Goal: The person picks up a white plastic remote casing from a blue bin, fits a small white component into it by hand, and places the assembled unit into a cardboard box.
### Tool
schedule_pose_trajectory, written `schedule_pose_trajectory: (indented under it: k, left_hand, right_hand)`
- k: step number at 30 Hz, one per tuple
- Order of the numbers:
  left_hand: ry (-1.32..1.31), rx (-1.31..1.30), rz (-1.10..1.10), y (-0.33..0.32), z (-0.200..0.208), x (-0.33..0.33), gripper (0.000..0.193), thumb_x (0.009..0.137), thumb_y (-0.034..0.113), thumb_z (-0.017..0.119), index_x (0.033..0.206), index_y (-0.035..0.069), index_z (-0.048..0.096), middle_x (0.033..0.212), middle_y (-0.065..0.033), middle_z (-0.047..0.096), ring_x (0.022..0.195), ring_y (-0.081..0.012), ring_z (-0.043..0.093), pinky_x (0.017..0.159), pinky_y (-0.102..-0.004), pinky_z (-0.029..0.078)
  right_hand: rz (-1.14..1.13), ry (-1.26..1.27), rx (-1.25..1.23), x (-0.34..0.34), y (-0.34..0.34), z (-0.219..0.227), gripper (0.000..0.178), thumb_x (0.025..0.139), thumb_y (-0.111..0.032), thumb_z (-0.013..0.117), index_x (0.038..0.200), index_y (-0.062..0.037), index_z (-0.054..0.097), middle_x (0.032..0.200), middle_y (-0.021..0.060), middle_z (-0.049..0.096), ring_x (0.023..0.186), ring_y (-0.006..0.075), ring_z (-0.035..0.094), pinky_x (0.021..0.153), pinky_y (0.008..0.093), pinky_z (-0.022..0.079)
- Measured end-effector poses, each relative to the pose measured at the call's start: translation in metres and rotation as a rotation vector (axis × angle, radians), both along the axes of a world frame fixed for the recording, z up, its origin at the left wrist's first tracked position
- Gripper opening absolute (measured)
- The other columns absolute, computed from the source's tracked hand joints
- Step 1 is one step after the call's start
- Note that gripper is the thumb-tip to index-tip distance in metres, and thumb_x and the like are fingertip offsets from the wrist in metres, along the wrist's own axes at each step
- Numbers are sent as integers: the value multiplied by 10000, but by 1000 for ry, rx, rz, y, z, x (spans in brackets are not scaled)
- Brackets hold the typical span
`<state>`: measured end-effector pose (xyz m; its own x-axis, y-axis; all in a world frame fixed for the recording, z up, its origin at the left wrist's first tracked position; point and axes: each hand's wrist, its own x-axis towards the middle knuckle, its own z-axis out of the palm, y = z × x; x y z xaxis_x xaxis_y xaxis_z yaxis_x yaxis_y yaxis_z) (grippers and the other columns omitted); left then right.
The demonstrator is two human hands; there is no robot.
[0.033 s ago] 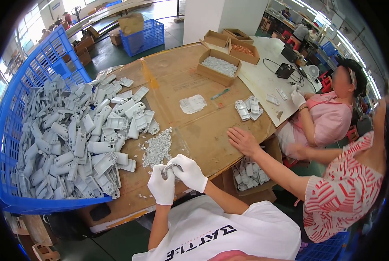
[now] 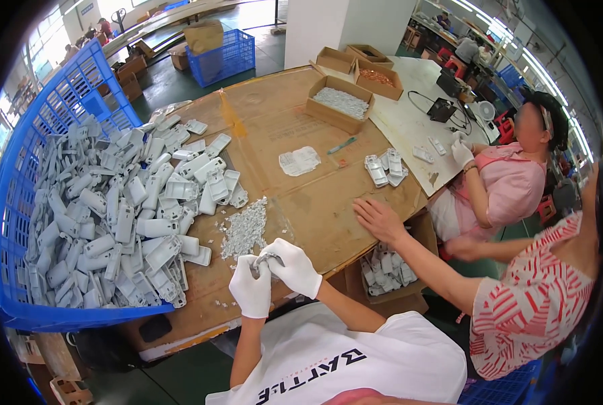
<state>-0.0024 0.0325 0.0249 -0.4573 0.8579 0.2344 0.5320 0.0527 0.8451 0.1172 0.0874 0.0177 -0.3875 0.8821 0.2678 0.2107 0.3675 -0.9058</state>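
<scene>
My left hand (image 2: 251,290) and my right hand (image 2: 292,266), both in white gloves, meet just above the table's near edge. Their closed fingers pinch a small grey plastic part (image 2: 263,258) between them. Most of it is hidden by the gloves, so its full shape does not show. Just beyond my hands lies a heap of tiny pale grey pieces (image 2: 246,228). To the left, many light grey plastic casings (image 2: 158,228) spill from a tipped blue crate (image 2: 89,318) onto the cardboard-covered table (image 2: 267,128).
Several casings (image 2: 385,166) lie at the right. A box of small grey pieces (image 2: 338,118) stands at the back. A co-worker's bare hand (image 2: 377,219) rests on the table's right edge, above a carton of casings (image 2: 388,271). Another person (image 2: 497,182) in pink sits beyond.
The co-worker in the red-striped top has shifted slightly, the far arm a little lower. My hands look unchanged.
</scene>
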Motion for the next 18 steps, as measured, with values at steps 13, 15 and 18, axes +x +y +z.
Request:
schedule_pose_trajectory:
  k: [13, 15, 18]
  left_hand:
    - [-82, 85, -154, -2, 12, -7, 307, 863, 82, 697, 1154, 87, 602, 960, -138, 686, 788, -303, 701, 691, -390, 562]
    - [64, 117, -88, -3, 1, -6, 291, 865, 69, 686, 1145, 95, 610, 943, -119, 670, 767, -294, 693, 676, -382, 559]
    - [72, 98, -64, -7, 3, -5, 285, 863, 61, 681, 1137, 102, 615, 928, -103, 653, 757, -290, 686, 660, -379, 555]
  right_hand:
    - [-84, 193, -338, -8, -5, 18, 196, 921, -11, 527, 1073, 12, 647, 982, 47, 662, 898, 94, 595, 834, 264, 498]
    - [-53, 197, -366, -11, -10, 16, 193, 918, -17, 535, 1073, 10, 647, 978, 42, 658, 903, 93, 594, 836, 263, 496]
    - [-20, 206, -377, -14, -12, 15, 186, 918, -36, 560, 1076, 5, 649, 969, 29, 654, 901, 87, 591, 823, 256, 491]
